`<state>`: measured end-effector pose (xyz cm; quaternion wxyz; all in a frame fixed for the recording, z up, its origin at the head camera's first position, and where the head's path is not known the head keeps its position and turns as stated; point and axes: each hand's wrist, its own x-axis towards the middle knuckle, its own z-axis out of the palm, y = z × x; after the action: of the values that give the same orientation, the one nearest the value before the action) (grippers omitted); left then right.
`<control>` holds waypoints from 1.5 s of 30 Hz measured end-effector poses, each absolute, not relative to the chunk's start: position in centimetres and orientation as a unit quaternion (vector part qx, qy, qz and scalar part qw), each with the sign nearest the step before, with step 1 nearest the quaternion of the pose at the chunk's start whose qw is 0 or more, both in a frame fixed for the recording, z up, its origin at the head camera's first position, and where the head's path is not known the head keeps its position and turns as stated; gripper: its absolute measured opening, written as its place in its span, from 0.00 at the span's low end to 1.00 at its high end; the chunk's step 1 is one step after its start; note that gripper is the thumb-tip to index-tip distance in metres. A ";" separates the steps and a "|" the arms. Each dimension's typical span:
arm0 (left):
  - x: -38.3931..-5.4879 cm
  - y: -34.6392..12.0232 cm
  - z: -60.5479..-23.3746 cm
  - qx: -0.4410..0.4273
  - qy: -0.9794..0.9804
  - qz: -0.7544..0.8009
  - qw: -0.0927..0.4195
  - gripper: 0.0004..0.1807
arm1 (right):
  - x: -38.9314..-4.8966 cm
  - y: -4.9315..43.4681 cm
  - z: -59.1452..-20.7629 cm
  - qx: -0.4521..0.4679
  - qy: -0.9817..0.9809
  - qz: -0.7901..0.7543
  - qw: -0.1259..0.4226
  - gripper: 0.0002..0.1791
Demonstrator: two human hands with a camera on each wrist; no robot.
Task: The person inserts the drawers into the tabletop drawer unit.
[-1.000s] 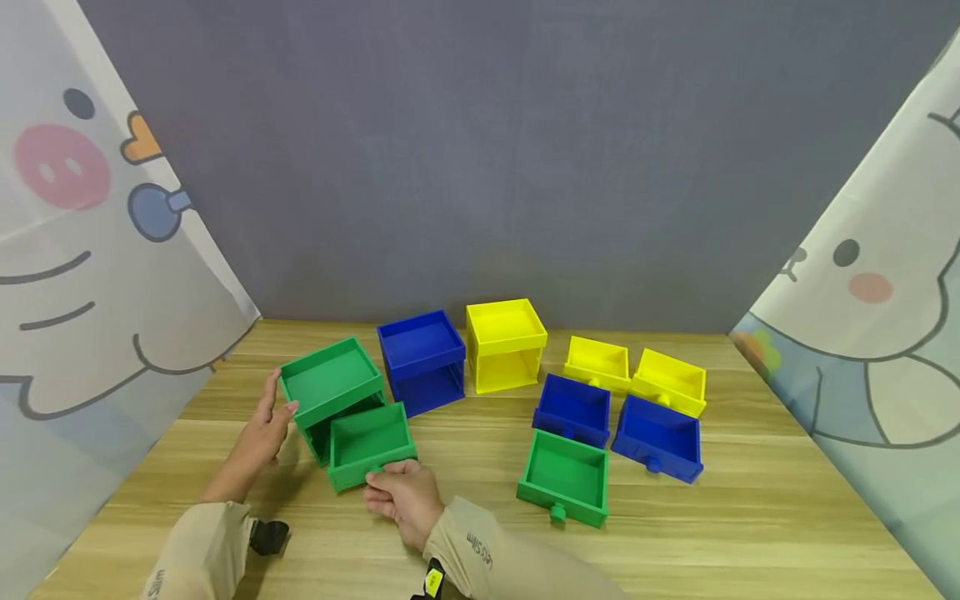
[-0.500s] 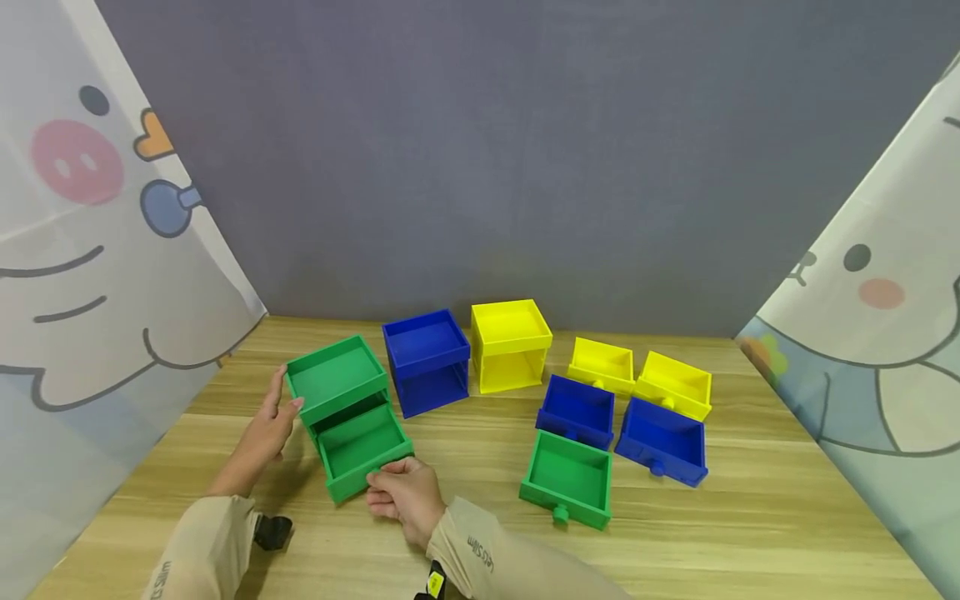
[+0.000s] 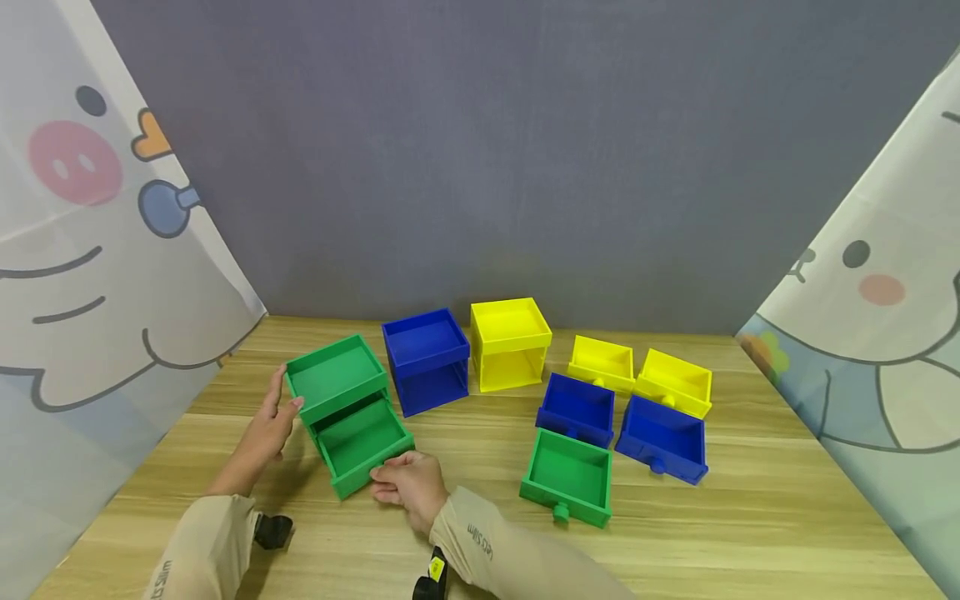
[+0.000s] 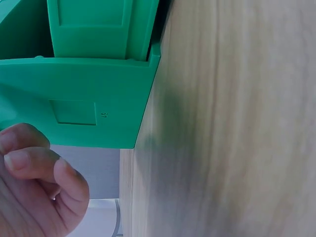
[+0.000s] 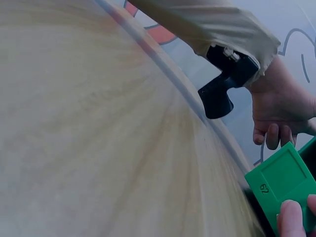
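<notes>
A green toy cabinet (image 3: 336, 375) with a tray-like top stands at the left of the table. My left hand (image 3: 268, 429) holds it by its left front corner, thumb at the front edge and forefinger along the side; the other fingers are curled below in the left wrist view. A green drawer (image 3: 363, 437) sits partly inside the cabinet's front opening, its front end sticking out toward me. The fingers of my right hand (image 3: 412, 487) pinch the drawer's front at the knob, which they hide. In the left wrist view the drawer's side (image 4: 91, 34) shows beyond the cabinet wall (image 4: 74, 98).
A blue cabinet (image 3: 427, 362) and a yellow cabinet (image 3: 512, 343) with open fronts stand behind. At right lie another green drawer (image 3: 570, 471), two blue drawers (image 3: 577, 408) and two yellow drawers (image 3: 602, 360). A grey wall (image 3: 510, 167) closes off the back.
The green drawer has turned from a slant at the opening's right into line with the green cabinet. My right hand moved with it; my left hand keeps its hold on the cabinet.
</notes>
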<state>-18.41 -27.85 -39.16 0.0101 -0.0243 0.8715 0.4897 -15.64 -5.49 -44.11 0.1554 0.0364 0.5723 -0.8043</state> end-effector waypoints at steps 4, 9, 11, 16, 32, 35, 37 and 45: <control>-18.5 -27.9 -39.1 -0.023 0.872 0.489 0.015 0.39 | -16.1 -5.6 -44.0 0.040 0.577 -0.801 0.158 0.08; -18.7 -27.8 -39.0 -0.015 0.870 0.493 0.015 0.38 | -16.7 -5.7 -44.0 0.041 0.576 -0.799 0.166 0.09; -18.7 -27.8 -39.0 -0.015 0.871 0.491 0.015 0.38 | -16.8 -5.7 -43.9 0.042 0.574 -0.799 0.177 0.09; -18.8 -27.8 -38.9 -0.018 0.873 0.487 0.023 0.39 | -17.0 -5.1 -43.7 0.036 0.590 -0.776 0.219 0.04; -18.2 -28.4 -38.8 -0.025 0.868 0.494 0.043 0.39 | -17.3 -4.6 -43.0 0.002 0.637 -0.705 0.313 0.11; -18.1 -28.4 -38.9 -0.017 0.870 0.491 0.034 0.39 | -17.2 -4.8 -43.3 0.005 0.632 -0.711 0.308 0.11; -18.2 -28.4 -38.9 -0.015 0.872 0.489 0.029 0.39 | -17.2 -5.0 -43.4 0.009 0.630 -0.714 0.305 0.11; -18.3 -28.1 -38.8 -0.018 0.875 0.482 0.033 0.40 | -17.3 -5.5 -43.3 0.016 0.633 -0.719 0.288 0.11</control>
<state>-18.33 -28.07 -38.83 0.0326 -0.0180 0.8753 0.4822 -17.34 -5.54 -43.34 0.2876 0.0155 0.6330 -0.7186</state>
